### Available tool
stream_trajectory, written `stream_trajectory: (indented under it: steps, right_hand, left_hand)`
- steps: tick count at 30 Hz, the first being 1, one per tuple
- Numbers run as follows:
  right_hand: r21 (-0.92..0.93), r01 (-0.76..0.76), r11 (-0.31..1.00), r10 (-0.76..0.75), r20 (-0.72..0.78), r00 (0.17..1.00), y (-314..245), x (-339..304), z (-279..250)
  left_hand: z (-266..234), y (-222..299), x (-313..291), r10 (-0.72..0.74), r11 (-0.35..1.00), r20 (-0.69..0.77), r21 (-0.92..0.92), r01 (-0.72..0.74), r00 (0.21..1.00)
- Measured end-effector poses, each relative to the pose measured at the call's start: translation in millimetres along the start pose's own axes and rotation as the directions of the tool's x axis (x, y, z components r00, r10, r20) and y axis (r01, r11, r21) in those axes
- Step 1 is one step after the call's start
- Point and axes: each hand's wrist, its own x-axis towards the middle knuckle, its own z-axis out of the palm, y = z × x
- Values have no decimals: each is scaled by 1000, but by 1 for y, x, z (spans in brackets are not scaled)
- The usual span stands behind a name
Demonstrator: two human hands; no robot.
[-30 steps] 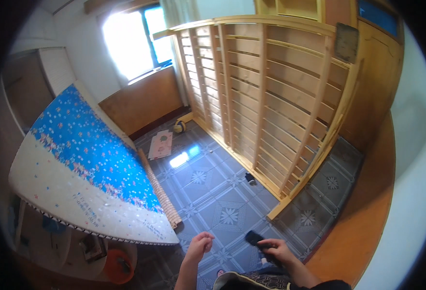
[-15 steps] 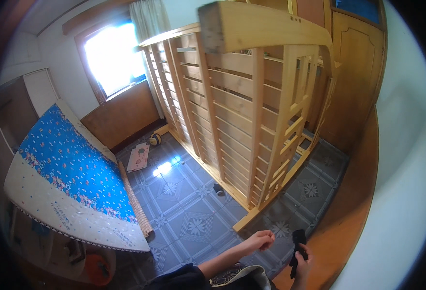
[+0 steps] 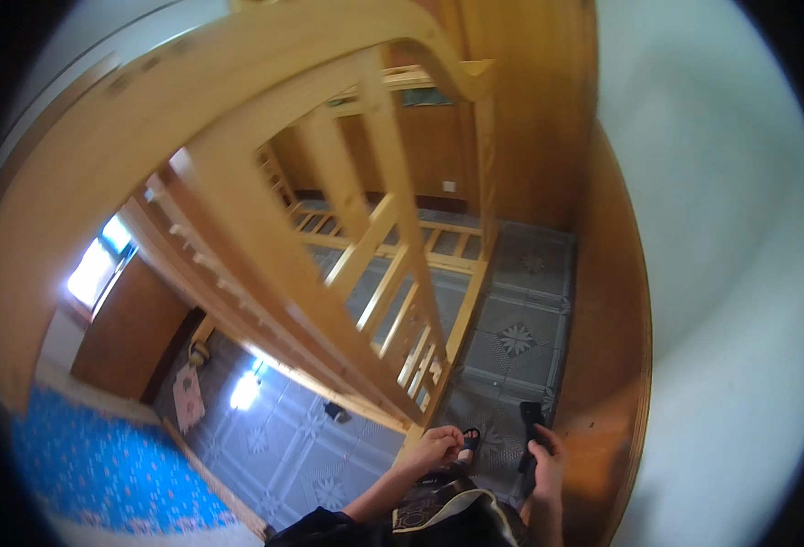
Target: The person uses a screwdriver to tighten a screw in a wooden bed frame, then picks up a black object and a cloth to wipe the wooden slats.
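My right hand [image 3: 548,456] is closed round a slim black tool [image 3: 528,438] with a wider head at its top; its exact kind is hard to make out. Fingers curled, my left hand [image 3: 440,447] is held in front of my body, and whatever may be inside it is hidden. Just beyond it a large light-wood bed frame [image 3: 238,237] stands tipped up on its side, with curved end rails and slats. Neither hand visibly grips the frame.
A wood-panelled ledge and white wall [image 3: 712,273] run along my right. Blue flowered board [image 3: 119,465] leans at the left. A dark small object [image 3: 336,412], a pink sheet [image 3: 187,397] and a ball [image 3: 200,354] lie on the tiles. My sandalled foot [image 3: 470,441] shows below.
My view has swung right and come closer to the bed frame's end, which now fills the upper left. The black tool stays in my right hand; my left hand remains curled.
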Motion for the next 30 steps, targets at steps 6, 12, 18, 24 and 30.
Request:
stream_trajectory:
  steps: [6, 12, 18, 24, 30]
  right_hand:
    - [-137, 190, 972, -216, -217, 952, -64, 130, -29]
    - [-327, 157, 932, -277, -363, 890, -55, 227, -53]
    - [-153, -82, 985, 38, -266, 963, -61, 384, -26]
    - [-292, -137, 947, 128, -48, 991, -92, 561, 33]
    - [-498, -69, 864, 239, 285, 928, -82, 644, 148]
  left_hand:
    - [1, 128, 155, 102, 965, 108, 229, -124, 989]
    - [36, 214, 267, 175, 965, 139, 169, -198, 975]
    - [27, 218, 365, 162, 955, 17, 248, -161, 987]
    - [-19, 211, 420, 180, 981, -328, 127, -145, 928]
    - [-68, 204, 445, 19, 997, -499, -51, -51, 866]
